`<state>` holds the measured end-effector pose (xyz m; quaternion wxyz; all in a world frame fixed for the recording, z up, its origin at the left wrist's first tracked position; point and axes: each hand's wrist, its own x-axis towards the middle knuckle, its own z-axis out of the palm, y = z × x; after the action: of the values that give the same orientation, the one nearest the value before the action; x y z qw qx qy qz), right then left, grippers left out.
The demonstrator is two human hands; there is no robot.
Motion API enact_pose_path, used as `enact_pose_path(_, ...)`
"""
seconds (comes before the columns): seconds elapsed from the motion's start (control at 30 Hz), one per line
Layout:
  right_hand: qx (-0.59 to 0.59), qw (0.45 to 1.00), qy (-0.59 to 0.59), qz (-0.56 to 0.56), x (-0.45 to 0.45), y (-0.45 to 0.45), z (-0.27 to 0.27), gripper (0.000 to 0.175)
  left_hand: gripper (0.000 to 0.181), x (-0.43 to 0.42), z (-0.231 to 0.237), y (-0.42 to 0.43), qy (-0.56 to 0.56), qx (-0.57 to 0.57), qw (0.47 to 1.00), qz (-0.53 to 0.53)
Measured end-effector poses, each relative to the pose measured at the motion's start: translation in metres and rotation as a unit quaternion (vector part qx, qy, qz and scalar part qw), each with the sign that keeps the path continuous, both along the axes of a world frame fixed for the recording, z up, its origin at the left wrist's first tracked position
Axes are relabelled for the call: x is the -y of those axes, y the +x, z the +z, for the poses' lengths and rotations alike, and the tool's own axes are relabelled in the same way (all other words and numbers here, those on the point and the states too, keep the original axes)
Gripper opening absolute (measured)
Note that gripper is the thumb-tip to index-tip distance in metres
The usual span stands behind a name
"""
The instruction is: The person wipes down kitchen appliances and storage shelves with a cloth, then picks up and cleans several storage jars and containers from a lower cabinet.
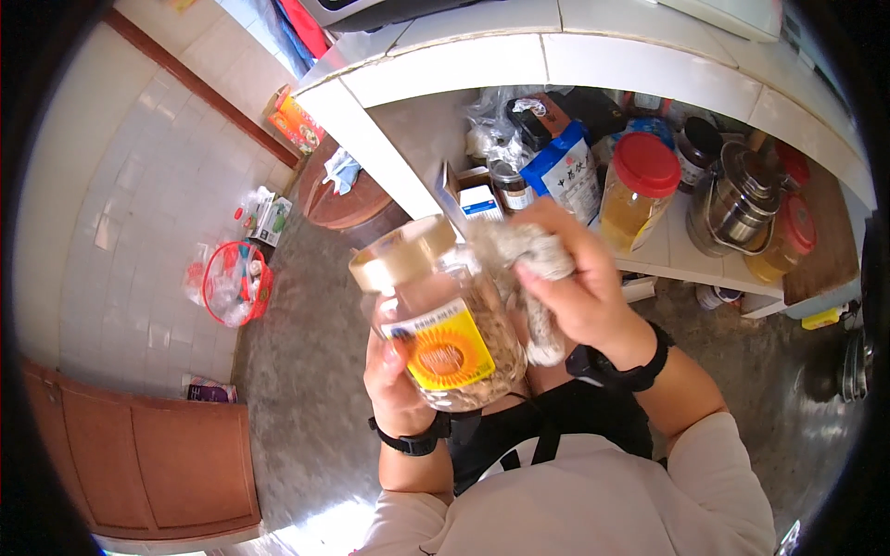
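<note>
My left hand (396, 379) grips a clear plastic jar (504, 347) around its lower side, holding it tilted in front of my body. The jar has a gold screw lid (403, 254) and a yellow label with a sunburst design. Brownish dry pieces fill much of it. Bunched in my right hand (587, 285) is a greyish cloth (546, 257), which is blurred and close against the jar's right side; whether they touch is hard to tell. Part of the cloth hangs below my fingers.
A white-tiled shelf under the counter (459, 59) holds a red-lidded jar (640, 187), a steel pot (737, 198), a blue-and-white bag (567, 170) and a dark-lidded jar (695, 153). Left on the floor stand a brown lidded vat (348, 191) and a red basket (263, 306). A wooden cabinet (188, 465) is lower left.
</note>
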<state>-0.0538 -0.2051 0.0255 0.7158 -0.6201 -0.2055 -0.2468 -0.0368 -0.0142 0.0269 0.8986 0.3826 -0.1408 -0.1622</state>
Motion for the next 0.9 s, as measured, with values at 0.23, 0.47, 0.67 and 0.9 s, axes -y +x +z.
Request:
enact_pose_path(0.23,0.136,0.943,-0.270,-0.137,0.000,-0.004,0.020,0.053,0.060,0.015,0.002,0.007,-0.005,0.034,0.996,0.077)
enact_pose_path(0.47,0.115,0.927,-0.343,-0.097,-0.004,-0.032,-0.006,0.055,0.053,0.010,0.002,0.017,0.026,0.088,0.989,0.118)
enact_pose_path(0.67,0.177,0.915,-0.295,-0.213,0.014,-0.010,0.027,0.053,0.067,0.025,0.013,0.007,0.063,0.114,0.988,0.082)
enact_pose_path(0.9,0.124,0.935,-0.303,-0.139,-0.009,-0.022,0.003,0.050,0.068,0.021,0.021,0.008,0.087,0.155,0.975,0.132)
